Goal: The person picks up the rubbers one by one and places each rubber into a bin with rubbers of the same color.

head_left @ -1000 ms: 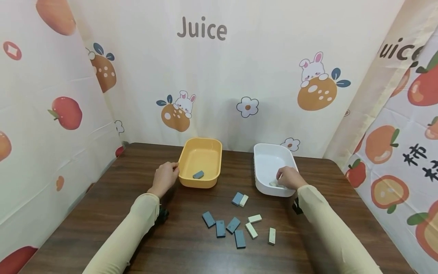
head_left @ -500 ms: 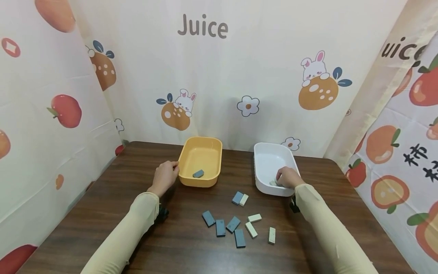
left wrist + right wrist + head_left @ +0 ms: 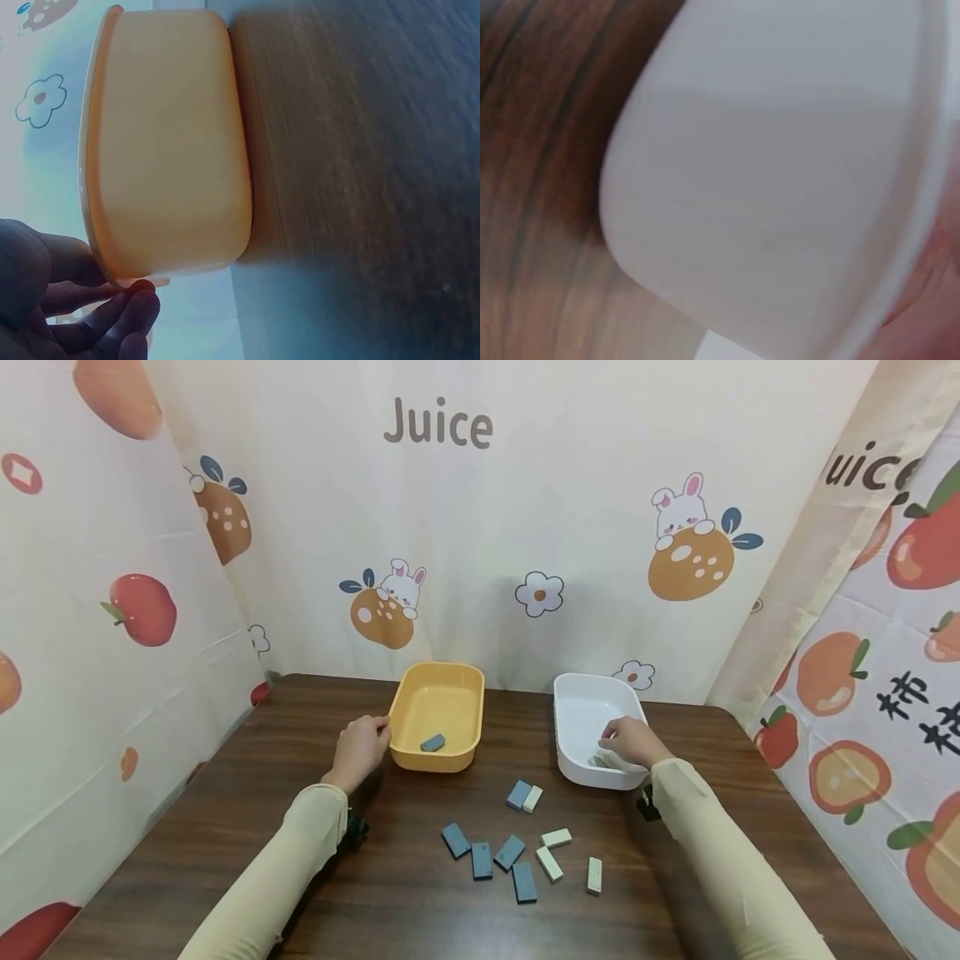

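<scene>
My left hand [image 3: 360, 752] pinches the left rim of a yellow basin [image 3: 476, 714]; the left wrist view shows thumb and fingers [image 3: 135, 311] at the rim of the yellow basin [image 3: 169, 150]. One blue-grey block [image 3: 432, 742] lies inside it. My right hand [image 3: 636, 743] reaches over the near right rim of a white basin [image 3: 572, 760], fingers bent down just above some pale blocks [image 3: 597, 762] on its floor. Nothing shows between those fingers. In the right wrist view, the wall of the white basin [image 3: 765, 180] hides most of the hand.
On the brown table [image 3: 420, 893] in front of the basins lie several blue-grey blocks [image 3: 525, 882] and several cream blocks [image 3: 594, 876]. One blue-grey block [image 3: 518, 794] touches a cream block [image 3: 532, 799]. A printed curtain [image 3: 465, 527] hangs behind.
My right hand has risen slightly from the pale blocks in the white basin, and more of them shows. My left hand stays at the yellow rim. The view shifts a little.
</scene>
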The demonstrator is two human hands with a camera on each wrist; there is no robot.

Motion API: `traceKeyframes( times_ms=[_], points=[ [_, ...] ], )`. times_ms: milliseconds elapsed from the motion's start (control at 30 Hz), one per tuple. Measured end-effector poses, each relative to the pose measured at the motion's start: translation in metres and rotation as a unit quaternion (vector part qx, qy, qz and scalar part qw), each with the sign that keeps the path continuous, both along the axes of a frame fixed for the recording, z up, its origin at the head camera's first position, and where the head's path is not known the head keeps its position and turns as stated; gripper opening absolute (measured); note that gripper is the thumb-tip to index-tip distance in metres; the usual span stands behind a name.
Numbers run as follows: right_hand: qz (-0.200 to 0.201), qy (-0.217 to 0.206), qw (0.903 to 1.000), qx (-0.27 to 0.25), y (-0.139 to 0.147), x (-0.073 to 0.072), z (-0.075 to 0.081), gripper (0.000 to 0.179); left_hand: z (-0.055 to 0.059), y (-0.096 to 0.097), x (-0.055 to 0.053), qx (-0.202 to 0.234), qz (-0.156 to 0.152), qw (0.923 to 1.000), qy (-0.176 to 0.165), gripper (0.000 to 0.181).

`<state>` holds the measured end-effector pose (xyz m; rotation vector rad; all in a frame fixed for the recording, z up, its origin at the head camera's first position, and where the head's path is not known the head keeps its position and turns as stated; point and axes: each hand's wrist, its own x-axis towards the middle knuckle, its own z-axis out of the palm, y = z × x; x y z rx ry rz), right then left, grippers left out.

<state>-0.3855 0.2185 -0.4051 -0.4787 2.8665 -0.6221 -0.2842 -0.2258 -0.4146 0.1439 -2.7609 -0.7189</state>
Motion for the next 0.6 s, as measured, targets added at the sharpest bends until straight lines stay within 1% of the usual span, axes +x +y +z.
traceKeyframes(
  times_ms=[233,300,500,600],
  points=[
    [-0.016,0.014,0.9995,-0.023,0.002,0.005,0.015,0.028,0.0,0.0,-0.003,0.003,-0.001,1.0,0.003,0.033],
    [-0.019,0.019,0.9993,-0.025,0.003,0.008,0.016,0.029,0.0,0.0,-0.003,0.003,-0.001,1.0,0.004,0.033],
    [-0.025,0.043,0.9986,-0.018,0.009,0.019,0.019,0.03,-0.002,0.0,-0.001,0.014,0.002,0.9998,-0.011,0.034],
    [-0.033,0.056,0.9976,-0.026,0.013,0.025,0.021,0.03,-0.002,0.0,0.0,0.018,0.005,0.9998,-0.007,0.034]
  ],
)
